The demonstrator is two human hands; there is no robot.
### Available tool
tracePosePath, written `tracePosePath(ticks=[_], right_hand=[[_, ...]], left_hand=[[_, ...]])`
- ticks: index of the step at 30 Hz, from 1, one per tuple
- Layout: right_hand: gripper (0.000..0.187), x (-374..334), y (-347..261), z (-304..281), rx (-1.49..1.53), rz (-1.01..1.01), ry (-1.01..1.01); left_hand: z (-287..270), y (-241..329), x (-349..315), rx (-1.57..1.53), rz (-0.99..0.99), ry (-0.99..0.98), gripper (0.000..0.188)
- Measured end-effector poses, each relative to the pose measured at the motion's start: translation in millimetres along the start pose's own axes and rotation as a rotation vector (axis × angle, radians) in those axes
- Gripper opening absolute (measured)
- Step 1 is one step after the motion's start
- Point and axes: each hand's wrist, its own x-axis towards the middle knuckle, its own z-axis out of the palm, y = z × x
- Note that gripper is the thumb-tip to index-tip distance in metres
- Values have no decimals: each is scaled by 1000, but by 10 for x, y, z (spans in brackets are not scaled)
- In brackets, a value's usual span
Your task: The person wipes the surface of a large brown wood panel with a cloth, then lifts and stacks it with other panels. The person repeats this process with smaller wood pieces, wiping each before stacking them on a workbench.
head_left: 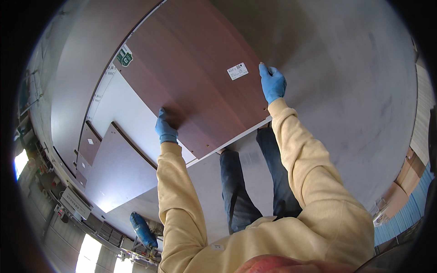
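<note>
A wide reddish-brown wood-grain board (pixel 191 54) lies in front of me, with a white label (pixel 237 71) near its right edge and small holes along its near edge. My left hand (pixel 165 129), in a blue glove, is closed on the board's left edge close to its near corner. On the opposite side, my right hand (pixel 273 84), also gloved in blue, is closed at the right edge beside the label. The fingers under the board are hidden. Beneath it, a white printed sheet (pixel 129 102) shows on the left.
Left of the sheet lie a greyish panel (pixel 120 168) with a dark edge and smaller brown pieces (pixel 89 143). A blue cylinder (pixel 143 230) stands at the lower left. Stacked cardboard (pixel 393 198) lines the far right. My legs (pixel 241 186) are just behind the board's near edge.
</note>
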Motion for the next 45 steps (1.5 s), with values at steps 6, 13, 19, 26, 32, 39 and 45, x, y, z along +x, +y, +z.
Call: tracePosePath(ticks=[6,13,19,26,32,39,45], right_hand=[[53,12,5,-5,-2,-43,2],[52,60,77,25,12,-110,10],[51,75,115,-48,-66,-221,-28],[48,32,123,-147,-182,-297,-98],[44,111,217,-118,-532,-515,13],[39,98,520,-342,-355,-418,-161],[50,-238,1013,-403,-318,-304,-200]], left_hand=[[31,18,25,31,-8,42,58],[-180,-76,249,-22,-19,-38,59],[-129,-112,226,193,24,111,62],[-65,66,-26,710,217,179,50],[-338,250,-363,833,317,141,29],[-1071,201,-761,1073,793,221,49],[-862,-900,-1264,1294,542,5,66]])
